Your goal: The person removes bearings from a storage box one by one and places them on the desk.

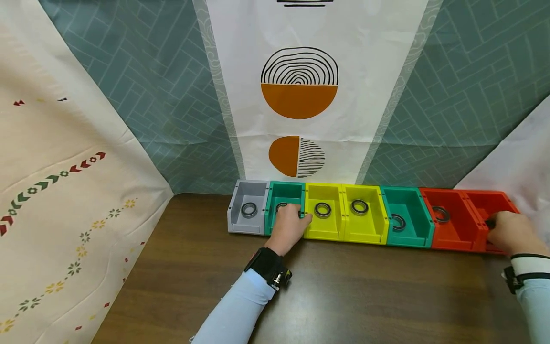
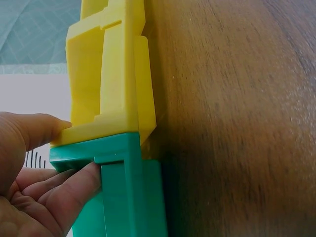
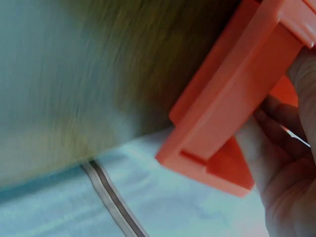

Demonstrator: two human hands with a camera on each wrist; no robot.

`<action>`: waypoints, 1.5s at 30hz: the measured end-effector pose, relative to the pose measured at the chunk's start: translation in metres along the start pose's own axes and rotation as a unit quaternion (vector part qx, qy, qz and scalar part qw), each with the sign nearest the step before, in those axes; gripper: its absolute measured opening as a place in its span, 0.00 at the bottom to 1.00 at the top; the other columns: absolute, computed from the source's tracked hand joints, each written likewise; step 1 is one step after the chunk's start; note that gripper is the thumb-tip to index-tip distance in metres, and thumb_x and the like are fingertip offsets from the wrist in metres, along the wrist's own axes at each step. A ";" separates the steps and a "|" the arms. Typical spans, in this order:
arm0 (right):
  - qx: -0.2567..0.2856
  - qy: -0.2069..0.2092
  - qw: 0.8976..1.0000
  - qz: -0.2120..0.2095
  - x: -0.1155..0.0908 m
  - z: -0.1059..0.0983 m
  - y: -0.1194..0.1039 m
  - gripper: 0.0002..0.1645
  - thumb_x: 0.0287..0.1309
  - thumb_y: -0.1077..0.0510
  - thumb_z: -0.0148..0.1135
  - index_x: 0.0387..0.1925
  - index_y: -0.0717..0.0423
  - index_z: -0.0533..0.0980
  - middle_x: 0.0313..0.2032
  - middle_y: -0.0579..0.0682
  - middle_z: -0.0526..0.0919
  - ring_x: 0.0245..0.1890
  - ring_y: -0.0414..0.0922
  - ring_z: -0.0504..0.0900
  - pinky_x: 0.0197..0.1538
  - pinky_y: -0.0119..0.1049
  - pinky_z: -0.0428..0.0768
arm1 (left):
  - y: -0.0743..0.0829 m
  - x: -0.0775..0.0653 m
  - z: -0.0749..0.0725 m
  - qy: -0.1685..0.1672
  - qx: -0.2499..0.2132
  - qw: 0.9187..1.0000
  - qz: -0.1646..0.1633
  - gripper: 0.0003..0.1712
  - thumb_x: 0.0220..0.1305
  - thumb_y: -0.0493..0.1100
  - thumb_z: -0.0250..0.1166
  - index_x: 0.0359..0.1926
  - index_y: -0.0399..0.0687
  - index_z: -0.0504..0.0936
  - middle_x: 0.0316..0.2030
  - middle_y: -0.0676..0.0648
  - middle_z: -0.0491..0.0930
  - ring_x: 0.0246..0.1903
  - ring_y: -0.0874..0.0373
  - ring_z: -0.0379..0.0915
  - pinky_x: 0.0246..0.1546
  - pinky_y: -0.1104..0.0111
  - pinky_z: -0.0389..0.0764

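My left hand is at the front of the left green bin. In the left wrist view, its thumb lies over the edge of a yellow bin and its fingers reach into the green bin, so it pinches the adjoining walls. A bearing shows partly behind this hand. My right hand reaches into the rightmost red bin. A small dark thing, perhaps a bearing, shows at its fingertips; whether they pinch it is hidden. In the right wrist view, the fingers curl behind the red bin's wall.
The bins stand side by side before a patterned cloth. Ring bearings lie in the grey bin, both yellow bins, the right green bin and the left red bin. Brown wooden table extends in front.
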State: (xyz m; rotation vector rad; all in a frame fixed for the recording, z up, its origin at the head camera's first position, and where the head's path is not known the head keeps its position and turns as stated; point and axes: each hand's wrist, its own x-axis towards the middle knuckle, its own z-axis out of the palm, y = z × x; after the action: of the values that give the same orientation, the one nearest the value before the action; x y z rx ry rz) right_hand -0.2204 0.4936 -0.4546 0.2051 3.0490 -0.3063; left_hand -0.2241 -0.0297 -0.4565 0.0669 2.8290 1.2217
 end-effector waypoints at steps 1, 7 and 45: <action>0.000 0.012 1.000 -0.004 -0.002 -0.001 0.000 0.09 0.31 0.69 0.63 0.23 0.70 0.76 0.15 0.52 0.73 0.18 0.50 0.67 0.22 0.39 0.68 | 0.000 0.000 0.000 0.001 0.000 1.000 0.000 0.16 0.62 0.51 0.60 0.42 0.43 0.80 0.24 0.50 0.75 0.21 0.61 0.73 0.21 0.74 0.74; -0.003 0.074 0.997 -0.024 -0.009 -0.010 -0.006 0.13 0.30 0.65 0.69 0.20 0.70 0.75 0.13 0.54 0.75 0.17 0.50 0.69 0.18 0.38 0.68 | 0.004 0.000 -0.001 0.005 -0.004 1.000 -0.011 0.17 0.61 0.49 0.62 0.44 0.41 0.80 0.30 0.48 0.79 0.24 0.61 0.75 0.24 0.74 0.78; 0.050 0.265 0.954 -0.132 -0.072 -0.039 -0.121 0.30 0.30 0.50 0.76 0.40 0.61 0.80 0.11 0.44 0.71 0.22 0.48 0.69 0.18 0.34 0.62 | 0.003 0.002 0.003 0.038 -0.009 0.999 0.012 0.11 0.56 0.47 0.65 0.28 0.43 0.81 0.20 0.49 0.74 0.19 0.60 0.71 0.18 0.74 0.73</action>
State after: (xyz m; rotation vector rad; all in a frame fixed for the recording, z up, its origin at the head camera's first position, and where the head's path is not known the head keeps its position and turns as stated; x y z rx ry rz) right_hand -0.1687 0.3753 -0.3874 -0.1455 3.6012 -0.4938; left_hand -0.2257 -0.0251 -0.4560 0.0558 2.8890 1.2821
